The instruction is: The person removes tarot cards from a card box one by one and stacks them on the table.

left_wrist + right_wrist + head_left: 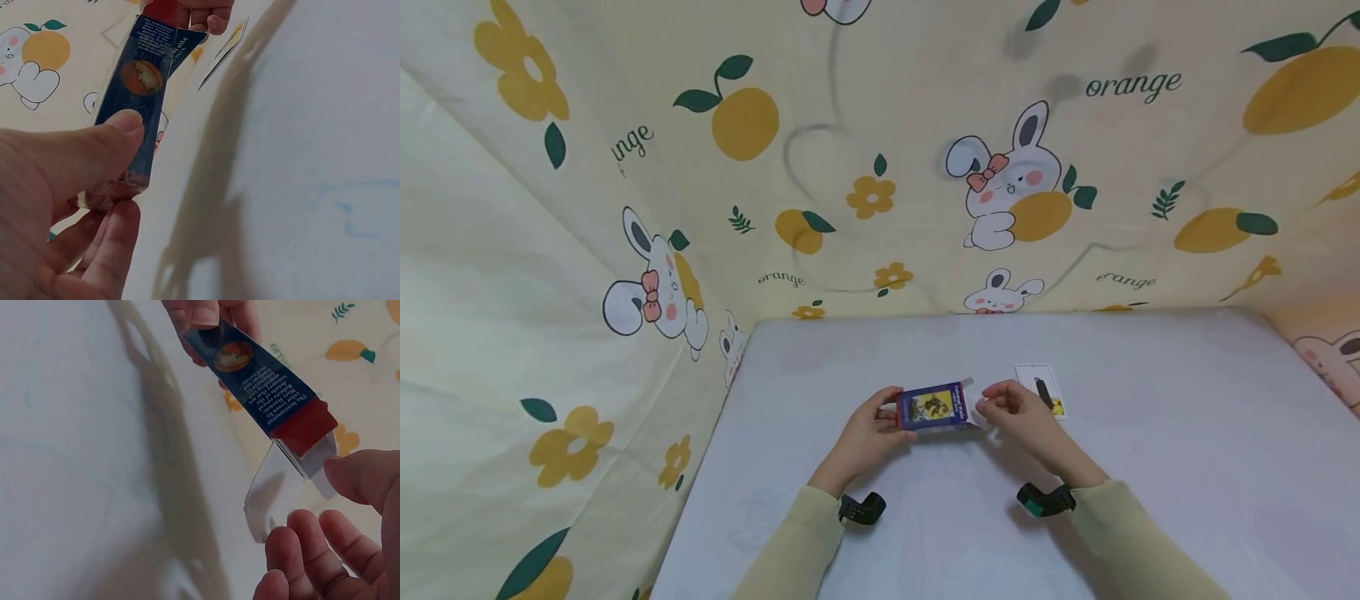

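Observation:
A blue card box (932, 406) with a yellow picture on its face is held above the table by my left hand (871, 429). The left thumb lies along the box's narrow side (134, 94), and the fingers support it from below. At the right end the box is unfolded, with a white lid flap (275, 487) hanging out and a small side flap beside it. My right hand (1018, 412) is at this end. Its thumb is by the small flap, the fingers are loosely bent near the lid, and a gap shows between thumb and fingers. What is inside the box is hidden.
A white-bordered card (1051, 383) with a dark figure and some yellow lies on the white table (850, 350) just behind the right hand. Patterned cloth (880, 108) with rabbits and oranges hangs behind the table and along its left side.

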The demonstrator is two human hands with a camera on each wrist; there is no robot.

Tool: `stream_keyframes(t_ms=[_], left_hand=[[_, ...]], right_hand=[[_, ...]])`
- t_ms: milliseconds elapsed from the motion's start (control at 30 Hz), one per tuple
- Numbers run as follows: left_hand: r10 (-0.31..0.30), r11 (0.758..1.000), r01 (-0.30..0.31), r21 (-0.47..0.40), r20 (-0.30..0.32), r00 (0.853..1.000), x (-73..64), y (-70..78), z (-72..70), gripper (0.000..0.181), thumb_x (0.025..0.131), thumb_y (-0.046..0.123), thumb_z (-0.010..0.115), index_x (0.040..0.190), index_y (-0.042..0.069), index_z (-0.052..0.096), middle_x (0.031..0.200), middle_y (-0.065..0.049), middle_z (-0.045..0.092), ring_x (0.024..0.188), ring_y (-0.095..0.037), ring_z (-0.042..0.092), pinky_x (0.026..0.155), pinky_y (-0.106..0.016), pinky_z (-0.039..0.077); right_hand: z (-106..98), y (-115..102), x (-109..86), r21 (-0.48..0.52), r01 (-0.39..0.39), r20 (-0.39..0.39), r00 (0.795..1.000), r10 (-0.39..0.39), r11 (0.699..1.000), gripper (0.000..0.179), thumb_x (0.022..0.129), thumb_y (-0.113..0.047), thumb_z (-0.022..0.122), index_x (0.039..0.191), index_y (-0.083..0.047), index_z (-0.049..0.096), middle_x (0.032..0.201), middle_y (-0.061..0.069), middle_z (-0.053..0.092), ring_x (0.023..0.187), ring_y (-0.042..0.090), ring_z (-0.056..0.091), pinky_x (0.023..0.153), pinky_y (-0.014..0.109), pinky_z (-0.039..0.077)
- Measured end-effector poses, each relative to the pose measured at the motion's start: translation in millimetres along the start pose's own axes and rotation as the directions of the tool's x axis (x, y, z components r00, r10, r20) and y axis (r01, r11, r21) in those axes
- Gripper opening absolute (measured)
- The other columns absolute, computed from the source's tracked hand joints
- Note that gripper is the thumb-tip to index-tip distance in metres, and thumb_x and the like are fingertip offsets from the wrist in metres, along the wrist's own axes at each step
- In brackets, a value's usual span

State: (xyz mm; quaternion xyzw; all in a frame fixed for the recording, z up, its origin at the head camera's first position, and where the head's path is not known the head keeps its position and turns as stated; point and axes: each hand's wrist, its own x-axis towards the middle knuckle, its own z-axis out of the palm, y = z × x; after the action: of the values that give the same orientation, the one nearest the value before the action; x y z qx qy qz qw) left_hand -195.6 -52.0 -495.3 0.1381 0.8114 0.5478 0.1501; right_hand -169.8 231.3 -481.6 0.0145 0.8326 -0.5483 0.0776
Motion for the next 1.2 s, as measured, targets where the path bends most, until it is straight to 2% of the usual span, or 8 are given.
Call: stream_keyframes(t_ms=[133, 333, 567, 833, 967, 1200], left_hand=[[-0.002, 1.000, 0.002, 0.002, 0.007, 1.000, -0.6, 0.1, 0.8, 0.081, 0.078, 0.026, 0.082, 0.147, 0.020, 0.041, 0.137, 0.000, 0.049, 0.107, -0.015, 0.058, 0.091, -0.034, 0.050], [0.003, 1.000, -0.003, 0.008, 0.014, 1.000, -1.1, 1.1, 2.8, 0.080, 0.078, 0.024, 0.083, 0.147, 0.019, 0.041, 0.136, 0.000, 0.050, 0.105, -0.014, 0.058, 0.090, -0.033, 0.050], [0.003, 1.000, -0.003, -0.003, 0.020, 1.000, -1.0, 0.5, 4.6, 0.080, 0.078, 0.022, 0.083, 0.146, 0.020, 0.041, 0.134, 0.000, 0.050, 0.104, -0.013, 0.059, 0.089, -0.030, 0.050], [-0.008, 1.000, 0.008, 0.020, 0.024, 1.000, 0.4, 0.0, 5.9, 0.080, 0.078, 0.023, 0.083, 0.146, 0.023, 0.041, 0.134, 0.000, 0.050, 0.108, -0.015, 0.059, 0.091, -0.031, 0.049], [-0.007, 1.000, 0.007, 0.018, 0.025, 1.000, -0.4, 0.5, 5.9, 0.080, 0.079, 0.023, 0.082, 0.147, 0.022, 0.040, 0.135, -0.001, 0.050, 0.109, -0.015, 0.058, 0.092, -0.031, 0.049], [-0.009, 1.000, 0.009, 0.012, 0.017, 1.000, -3.6, 1.6, 3.8, 0.081, 0.079, 0.021, 0.082, 0.148, 0.020, 0.039, 0.136, 0.000, 0.049, 0.109, -0.015, 0.058, 0.092, -0.031, 0.049]], right_hand=[[3.6, -2.3, -0.9, 0.005, -0.003, 0.011, 1.000, 0.003, 1.000, 0.039, 0.093, -0.038, 0.065, 0.118, -0.010, 0.055, 0.101, 0.008, 0.063, 0.089, 0.025, 0.056, 0.071, 0.033, 0.049], [7.5, -2.9, -1.7, 0.035, 0.015, 0.040, 0.999, -0.017, 0.999, 0.043, 0.091, -0.036, 0.068, 0.118, -0.006, 0.055, 0.102, 0.009, 0.062, 0.091, 0.024, 0.058, 0.073, 0.032, 0.051], [10.7, -1.7, -0.2, 0.065, -0.001, 0.051, 0.999, -0.002, 0.998, 0.037, 0.093, -0.028, 0.066, 0.119, -0.005, 0.054, 0.104, 0.012, 0.059, 0.093, 0.025, 0.056, 0.072, 0.030, 0.051], [15.7, -3.3, 2.2, 0.079, -0.017, 0.057, 0.998, 0.013, 0.997, 0.029, 0.092, -0.016, 0.066, 0.116, -0.004, 0.055, 0.101, 0.013, 0.058, 0.090, 0.025, 0.056, 0.071, 0.034, 0.053], [17.2, -2.2, 2.9, 0.074, -0.016, 0.056, 0.998, 0.012, 0.997, 0.026, 0.092, -0.012, 0.065, 0.114, -0.003, 0.055, 0.099, 0.013, 0.058, 0.088, 0.024, 0.055, 0.068, 0.031, 0.053], [14.7, 0.1, 1.7, 0.013, -0.004, 0.052, 0.999, 0.003, 1.000, 0.026, 0.092, -0.021, 0.066, 0.109, -0.005, 0.057, 0.097, 0.009, 0.059, 0.088, 0.023, 0.056, 0.068, 0.031, 0.049]])
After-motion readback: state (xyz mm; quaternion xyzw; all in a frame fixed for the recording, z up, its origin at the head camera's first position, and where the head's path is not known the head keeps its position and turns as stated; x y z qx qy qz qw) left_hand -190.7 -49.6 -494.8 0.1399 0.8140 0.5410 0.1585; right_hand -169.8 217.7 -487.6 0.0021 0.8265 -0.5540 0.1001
